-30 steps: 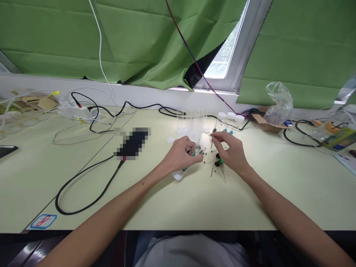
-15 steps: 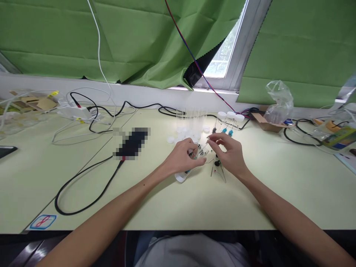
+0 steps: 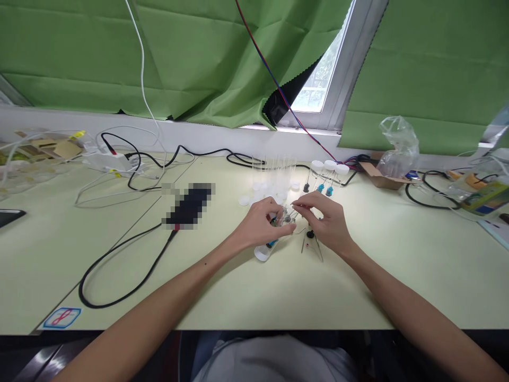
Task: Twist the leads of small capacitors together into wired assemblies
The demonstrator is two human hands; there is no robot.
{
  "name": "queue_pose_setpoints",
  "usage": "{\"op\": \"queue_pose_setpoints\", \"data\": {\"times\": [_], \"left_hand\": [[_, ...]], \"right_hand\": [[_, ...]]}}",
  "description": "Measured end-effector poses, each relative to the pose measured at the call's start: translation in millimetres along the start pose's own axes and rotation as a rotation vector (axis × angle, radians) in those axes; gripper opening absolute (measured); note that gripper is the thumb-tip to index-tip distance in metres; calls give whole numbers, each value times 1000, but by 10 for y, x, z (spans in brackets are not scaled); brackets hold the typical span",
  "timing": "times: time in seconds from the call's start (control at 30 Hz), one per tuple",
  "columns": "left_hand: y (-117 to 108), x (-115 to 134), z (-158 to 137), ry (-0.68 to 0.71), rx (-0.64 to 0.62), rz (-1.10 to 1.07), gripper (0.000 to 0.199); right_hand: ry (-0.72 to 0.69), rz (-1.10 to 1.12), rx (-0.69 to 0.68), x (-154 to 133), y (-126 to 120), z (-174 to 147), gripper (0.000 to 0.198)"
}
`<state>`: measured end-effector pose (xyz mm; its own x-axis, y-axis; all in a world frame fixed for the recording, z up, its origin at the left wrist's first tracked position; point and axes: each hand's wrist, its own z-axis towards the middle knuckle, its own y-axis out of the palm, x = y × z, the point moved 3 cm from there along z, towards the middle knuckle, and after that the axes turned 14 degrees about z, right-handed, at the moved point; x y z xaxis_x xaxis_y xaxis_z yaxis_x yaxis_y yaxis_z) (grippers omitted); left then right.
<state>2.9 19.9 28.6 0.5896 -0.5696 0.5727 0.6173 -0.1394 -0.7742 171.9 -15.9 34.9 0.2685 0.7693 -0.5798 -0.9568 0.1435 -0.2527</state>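
Bare table (image 3: 278, 297) lies open near the person, while cables (image 3: 131, 265) crowd the left and clear tubes (image 3: 274, 175) stand just beyond. Since a moment ago the right hand (image 3: 328, 223) has closed in on the left hand (image 3: 258, 225). Both now meet mid-table, the left gripping a small tube (image 3: 267, 248), the right pinching a thin wire (image 3: 296, 208) at its mouth.

I am at an electronics hobby bench or lab desk: a pale green table (image 3: 238, 297) under a window (image 3: 318, 85) with green curtains (image 3: 178, 53), strewn with black cables (image 3: 119, 254), small wired components (image 3: 312, 239) and clear plastic tubes (image 3: 274, 172).
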Motion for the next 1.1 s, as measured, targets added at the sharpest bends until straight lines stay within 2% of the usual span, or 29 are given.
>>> {"op": "queue_pose_setpoints", "data": {"times": [0.27, 0.47, 0.6, 0.7, 0.87, 1.1], "left_hand": [[-10, 3, 8, -12, 1, -21, 37], [-5, -26, 12, -23, 13, -80, 36], [-22, -36, 24, -48, 15, -186, 35], [-38, -27, 30, -64, -24, -325, 34], [-25, 7, 16, -83, -174, -554, 34], [-26, 90, -4, 39, -247, -530, 37]], "right_hand": [[-54, -37, 3, -16, -2, 0, 13], [-29, -73, 27, -7, -5, 0, 14], [38, -68, 23, 32, -4, -7, 12], [87, -44, -60, 70, 18, -24, 11], [59, -57, -265, 102, 77, -57, 22], [46, -56, -362, 161, 98, -80, 29]]}}
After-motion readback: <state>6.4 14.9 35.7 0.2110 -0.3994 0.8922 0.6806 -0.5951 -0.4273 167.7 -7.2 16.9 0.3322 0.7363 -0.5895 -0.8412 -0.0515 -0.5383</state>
